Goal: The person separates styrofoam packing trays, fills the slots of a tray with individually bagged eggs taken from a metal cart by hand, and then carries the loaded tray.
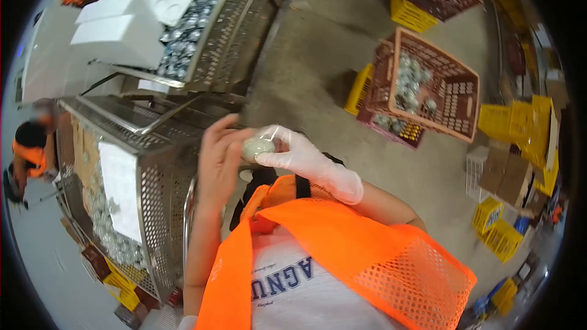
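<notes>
1. The right hand [295, 150], in a thin white glove, has its fingers closed over the round glass piece [257, 147], with the thumb along the near side and the other fingers curled over the far side.
2. The left hand [221, 154] looks bare. Its fingers are loosely spread and part-bent; the fingertips are at the left side of the glass, but I cannot tell whether they press on it.
3. The glass is in front of the body, between the two hands. It is pale, greenish and shiny. I judge it light, stiff, smooth enough to slip, and liable to chip or crack if knocked. The best hold is around its widest part, with light, even pressure from thumb and fingers.
4. Below the hands is the wearer's orange vest [306, 209].
5. To the left is a metal bin [160, 223] with holes in its side, holding many clear pieces [104, 223] and a white sheet [121, 186].
6. To the right, a reddish crate [454, 88] holds more round pieces [411, 79].
7. Farther left, another person [30, 146] is bent over beside the bin.
</notes>
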The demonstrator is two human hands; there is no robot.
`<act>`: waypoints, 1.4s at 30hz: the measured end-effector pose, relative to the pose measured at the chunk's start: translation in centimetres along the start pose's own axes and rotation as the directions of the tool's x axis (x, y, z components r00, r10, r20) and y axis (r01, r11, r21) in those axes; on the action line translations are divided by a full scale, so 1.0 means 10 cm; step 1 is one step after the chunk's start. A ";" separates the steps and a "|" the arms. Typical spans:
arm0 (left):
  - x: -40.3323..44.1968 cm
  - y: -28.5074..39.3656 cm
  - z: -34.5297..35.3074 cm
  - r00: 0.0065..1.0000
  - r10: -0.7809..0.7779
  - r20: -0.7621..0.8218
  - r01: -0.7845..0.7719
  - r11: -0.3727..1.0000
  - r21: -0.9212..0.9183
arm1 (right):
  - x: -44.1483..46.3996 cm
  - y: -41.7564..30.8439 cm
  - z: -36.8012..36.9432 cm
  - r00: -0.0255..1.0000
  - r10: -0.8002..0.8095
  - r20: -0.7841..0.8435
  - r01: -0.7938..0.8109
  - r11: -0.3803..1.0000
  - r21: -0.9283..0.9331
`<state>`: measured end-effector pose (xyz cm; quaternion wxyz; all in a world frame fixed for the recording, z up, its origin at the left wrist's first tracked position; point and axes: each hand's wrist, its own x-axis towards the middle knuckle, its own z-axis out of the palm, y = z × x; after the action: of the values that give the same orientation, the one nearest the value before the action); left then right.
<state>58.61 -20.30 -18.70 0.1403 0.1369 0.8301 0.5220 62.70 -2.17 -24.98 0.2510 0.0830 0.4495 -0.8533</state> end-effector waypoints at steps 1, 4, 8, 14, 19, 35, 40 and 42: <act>0.00 0.00 -0.11 1.000 0.010 0.013 -0.014 0.930 0.368 | 0.01 0.15 -0.15 1.000 -0.013 -0.009 0.013 0.999 0.031; -0.20 -0.38 -0.48 0.979 -0.130 -0.155 0.198 0.768 0.609 | 0.02 0.57 -0.87 0.973 0.017 -0.228 -0.036 0.996 -0.078; -0.82 -1.11 -0.88 0.882 -0.359 -0.305 0.468 0.585 0.662 | -0.13 1.90 -2.59 0.544 -0.079 -0.835 -0.118 0.978 -0.169; -0.95 -1.48 -0.60 0.750 -0.552 -0.363 0.590 0.312 0.745 | -0.60 2.32 -4.33 0.103 -0.604 -0.790 -0.690 0.529 -0.494; -0.94 -1.52 -0.67 0.704 -0.584 -0.405 0.629 0.245 0.738 | -0.56 2.34 -4.89 0.556 -0.369 -0.745 -0.765 0.123 -0.633; -1.35 -1.28 -0.84 0.908 -0.245 -0.339 0.389 0.795 0.465 | 1.41 1.15 -0.45 0.901 -0.432 -0.043 0.218 0.536 -0.816; -2.10 -0.72 -1.63 0.861 -0.251 -0.442 0.212 0.968 -0.135 | 1.77 0.21 2.16 0.698 -0.502 0.510 0.665 0.192 -0.722; -2.55 -0.76 -1.93 0.806 -0.246 -0.539 0.113 0.957 -0.268 | 1.87 0.19 3.07 0.624 -0.356 0.696 0.776 0.172 -0.607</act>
<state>74.24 -49.02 -15.26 -0.0488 -0.1204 0.7795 0.6128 50.11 -34.48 -15.33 -0.0076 -0.4138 0.7536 -0.5107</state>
